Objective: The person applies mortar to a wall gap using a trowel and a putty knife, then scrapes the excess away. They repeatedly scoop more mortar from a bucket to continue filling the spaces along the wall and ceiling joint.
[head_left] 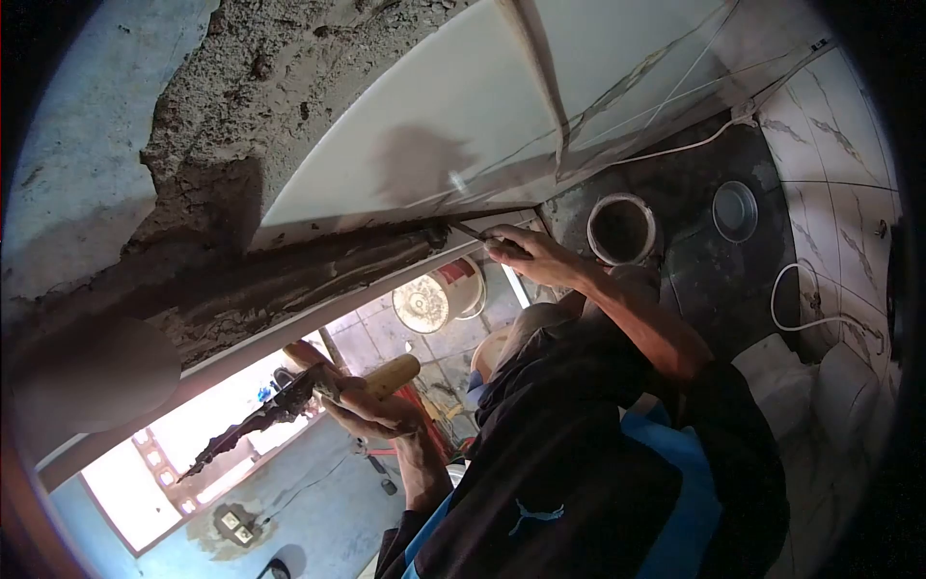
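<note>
My left hand is closed around a trowel with a wooden handle. Dark wet mortar coats the trowel's blade, which points down and left in front of the bright opening. My right hand grips a thin, narrow tool whose exact kind I cannot make out. Its tip touches the end of a strip of dark mortar along a ledge. Above that strip stands a large white marbled tile, its lower edge close to the mortar.
A round mortar bucket and a metal bowl stand on the dark floor at right. Past the ledge is a white bucket. Rough plaster covers the upper-left wall. A white hose lies by the tiled wall.
</note>
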`<state>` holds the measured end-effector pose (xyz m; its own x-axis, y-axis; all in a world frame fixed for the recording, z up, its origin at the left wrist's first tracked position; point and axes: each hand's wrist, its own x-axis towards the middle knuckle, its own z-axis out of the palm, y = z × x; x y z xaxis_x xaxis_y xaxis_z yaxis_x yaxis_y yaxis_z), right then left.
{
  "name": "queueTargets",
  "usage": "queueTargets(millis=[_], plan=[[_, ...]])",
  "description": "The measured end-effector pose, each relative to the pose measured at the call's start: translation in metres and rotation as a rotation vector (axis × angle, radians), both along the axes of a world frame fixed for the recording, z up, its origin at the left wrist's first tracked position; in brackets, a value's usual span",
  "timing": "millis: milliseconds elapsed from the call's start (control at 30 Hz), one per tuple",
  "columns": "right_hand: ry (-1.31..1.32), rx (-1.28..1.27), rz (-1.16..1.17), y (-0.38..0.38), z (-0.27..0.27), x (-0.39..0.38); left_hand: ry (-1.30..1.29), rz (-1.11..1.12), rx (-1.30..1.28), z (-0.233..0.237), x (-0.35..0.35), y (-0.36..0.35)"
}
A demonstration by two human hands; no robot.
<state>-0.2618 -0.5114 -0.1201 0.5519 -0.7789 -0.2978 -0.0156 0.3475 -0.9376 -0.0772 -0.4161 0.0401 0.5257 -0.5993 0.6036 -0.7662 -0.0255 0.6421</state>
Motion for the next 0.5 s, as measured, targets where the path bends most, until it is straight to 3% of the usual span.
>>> queueTargets(millis=[67, 167, 233, 300, 367, 433, 500], plan=[[-0.027, -0.075, -0.026, 0.004, -0.017, 0.012, 0.047, -0.057, -0.144, -0.001, -0.001, -0.009], [-0.047, -0.252, -0.064, 0.006, -0.021, 0.014, -0.073, 0.020, -0.050, -0.006, 0.014, 0.005], [0.122, -0.029, 0.139, -0.006, 0.010, -0.007, -0.034, -0.002, 0.007, 0.006, 0.003, 0.004], [0.067, -0.008, 0.091, -0.015, 0.028, -0.024, 0.010, -0.025, 0.063, 0.009, 0.000, 0.006], [0.217, 0.018, 0.242, -0.033, 0.035, -0.036, 0.011, 0.092, 0.081, 0.004, 0.002, 0.009], [0.208, 0.016, 0.278, -0.051, 0.023, -0.033, -0.040, 0.086, 0.066, 0.000, 0.007, 0.010], [0.090, 0.322, 0.298, -0.067, 0.028, -0.027, -0.095, 0.080, 0.052, 0.003, 0.003, 0.005]])
